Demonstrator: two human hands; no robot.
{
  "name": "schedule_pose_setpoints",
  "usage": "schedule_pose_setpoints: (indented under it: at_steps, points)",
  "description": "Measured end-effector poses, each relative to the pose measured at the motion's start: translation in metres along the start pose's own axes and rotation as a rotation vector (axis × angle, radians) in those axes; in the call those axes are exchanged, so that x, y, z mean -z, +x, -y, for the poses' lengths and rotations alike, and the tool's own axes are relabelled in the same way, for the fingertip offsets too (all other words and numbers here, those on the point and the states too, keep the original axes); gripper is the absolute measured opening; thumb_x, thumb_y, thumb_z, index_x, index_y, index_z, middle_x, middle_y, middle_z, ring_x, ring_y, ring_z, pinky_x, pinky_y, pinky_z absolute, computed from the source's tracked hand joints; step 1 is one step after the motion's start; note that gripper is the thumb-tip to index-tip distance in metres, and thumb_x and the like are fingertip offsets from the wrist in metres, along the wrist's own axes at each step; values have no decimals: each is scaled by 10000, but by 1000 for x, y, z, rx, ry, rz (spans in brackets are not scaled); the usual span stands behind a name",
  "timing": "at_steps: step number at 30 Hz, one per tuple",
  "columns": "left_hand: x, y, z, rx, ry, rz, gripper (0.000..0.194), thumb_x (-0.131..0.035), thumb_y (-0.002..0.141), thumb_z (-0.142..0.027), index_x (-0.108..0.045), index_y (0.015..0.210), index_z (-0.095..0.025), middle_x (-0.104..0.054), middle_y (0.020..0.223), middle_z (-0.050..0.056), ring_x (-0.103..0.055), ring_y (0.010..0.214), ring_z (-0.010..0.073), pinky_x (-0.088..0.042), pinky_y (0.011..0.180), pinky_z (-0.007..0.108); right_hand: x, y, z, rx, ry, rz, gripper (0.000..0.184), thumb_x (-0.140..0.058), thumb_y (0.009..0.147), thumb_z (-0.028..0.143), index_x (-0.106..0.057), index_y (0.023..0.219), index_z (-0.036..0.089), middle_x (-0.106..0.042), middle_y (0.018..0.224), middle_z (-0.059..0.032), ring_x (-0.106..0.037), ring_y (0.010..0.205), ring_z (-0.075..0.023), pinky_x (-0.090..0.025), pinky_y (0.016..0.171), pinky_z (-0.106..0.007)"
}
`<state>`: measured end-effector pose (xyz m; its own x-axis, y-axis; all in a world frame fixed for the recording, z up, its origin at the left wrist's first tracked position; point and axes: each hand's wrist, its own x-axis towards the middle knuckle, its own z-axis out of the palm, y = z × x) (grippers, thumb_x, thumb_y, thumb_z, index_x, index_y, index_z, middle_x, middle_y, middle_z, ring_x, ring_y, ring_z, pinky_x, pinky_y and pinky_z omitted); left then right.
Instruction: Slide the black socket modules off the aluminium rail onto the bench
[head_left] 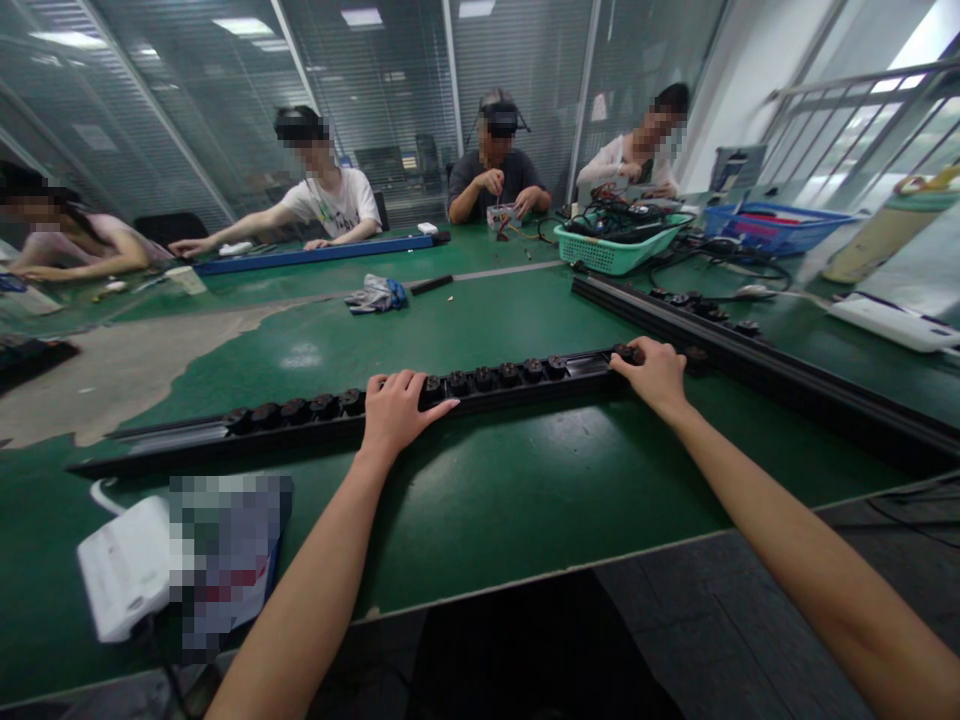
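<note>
Black rail (510,400) under spread left fingers (395,388); right fingers (652,350) pinch socket (634,356).

On green table (487,490): black rail (341,428), crumpled cloth (373,294), mint basket (607,252).

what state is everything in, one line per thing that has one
near black rail, lying on the table, partly filled with round black pieces
left hand, on that rail, thumb spread
right hand, closed on a black piece near the rail's right end
second black rail, lying at an angle
green basket, heaped with cables
grey-blue cloth, crumpled
</note>
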<state>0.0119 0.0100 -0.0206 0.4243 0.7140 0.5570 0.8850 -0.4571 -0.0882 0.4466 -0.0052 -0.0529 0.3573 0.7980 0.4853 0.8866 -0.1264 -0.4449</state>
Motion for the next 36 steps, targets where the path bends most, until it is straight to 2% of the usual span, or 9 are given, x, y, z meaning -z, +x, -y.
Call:
schedule_pose_setpoints:
  at_steps: [36]
  points:
    - [1, 0, -1, 17, -23, 14, 609, -491, 880, -745, -686, 1126, -223, -710, 1115, 139, -636, 1049, 321, -360, 999, 479, 3, 4, -12, -56, -70, -19, 412, -552, 785, 560, -659, 939, 194, -661, 896, -125, -505, 939, -321, -338, 862, -472]
